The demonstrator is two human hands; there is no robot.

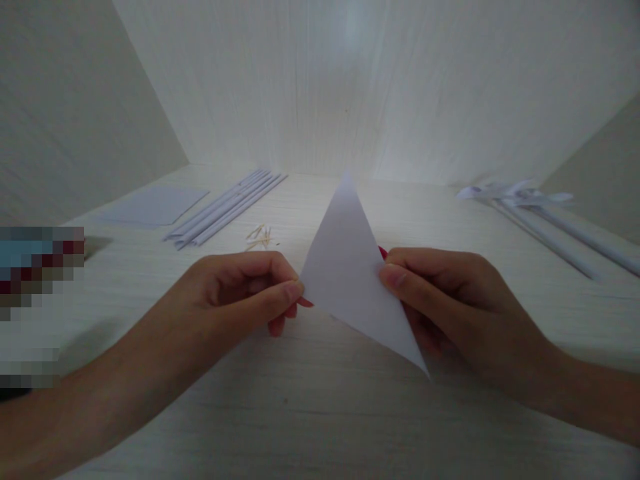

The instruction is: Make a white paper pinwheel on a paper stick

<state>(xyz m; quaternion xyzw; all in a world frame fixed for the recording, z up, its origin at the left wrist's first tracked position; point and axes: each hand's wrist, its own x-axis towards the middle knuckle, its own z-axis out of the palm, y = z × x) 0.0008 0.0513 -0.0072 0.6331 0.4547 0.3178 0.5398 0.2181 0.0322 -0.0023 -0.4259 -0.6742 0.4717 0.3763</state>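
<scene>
A white paper triangle (350,260), which looks folded, is held up above the table between my two hands. My left hand (250,287) pinches its left corner between thumb and fingers. On the opposite side, my right hand (440,293) grips the right edge, thumb in front and the other fingers behind the paper. One point of the triangle faces up and away from me; another hangs down toward the lower right. The back of the paper is hidden.
White rolled paper tubes (225,207) lie at the back left beside flat paper sheets (155,205). Several toothpicks (260,235) are scattered nearer. Paper pinwheels on sticks (520,195) lie at the back right. A pale wall (340,87) stands behind; a blurred patch covers the left edge.
</scene>
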